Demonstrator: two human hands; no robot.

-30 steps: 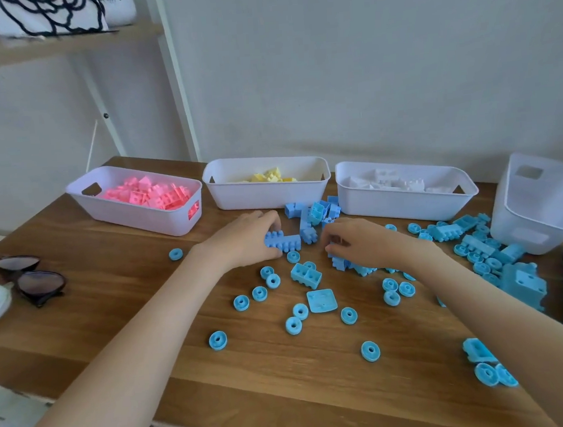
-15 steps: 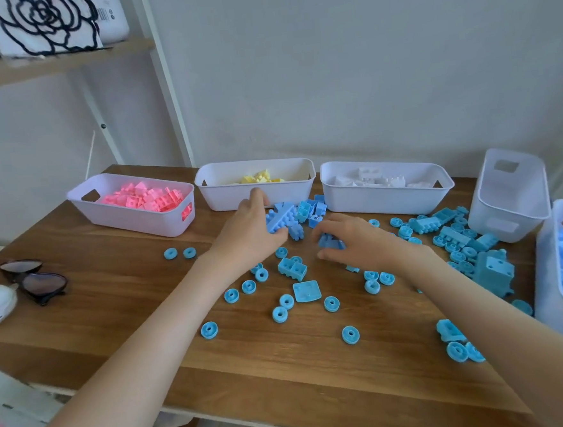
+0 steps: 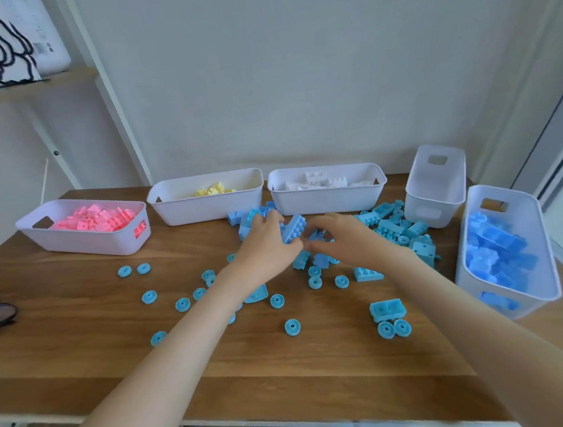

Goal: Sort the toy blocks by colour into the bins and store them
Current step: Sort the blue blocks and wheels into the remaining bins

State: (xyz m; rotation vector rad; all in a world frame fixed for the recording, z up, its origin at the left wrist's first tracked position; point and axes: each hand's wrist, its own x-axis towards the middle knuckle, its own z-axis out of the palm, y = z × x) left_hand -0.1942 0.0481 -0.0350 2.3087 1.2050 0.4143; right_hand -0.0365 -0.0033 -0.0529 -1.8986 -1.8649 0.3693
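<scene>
Wooden tabletop (image 3: 81,327): along its far edge stand the pink-block bin (image 3: 86,247), yellow-block bin (image 3: 206,208) and white-block bin (image 3: 329,200). Loose blue blocks (image 3: 388,310) scatter across the middle. There the left hand (image 3: 262,248) grips a studded blue brick (image 3: 294,228). Just beside it, the right hand (image 3: 348,242) curls over more blue pieces; I cannot tell whether it holds any. The blue-block bin (image 3: 545,248) sits at the right edge.
</scene>
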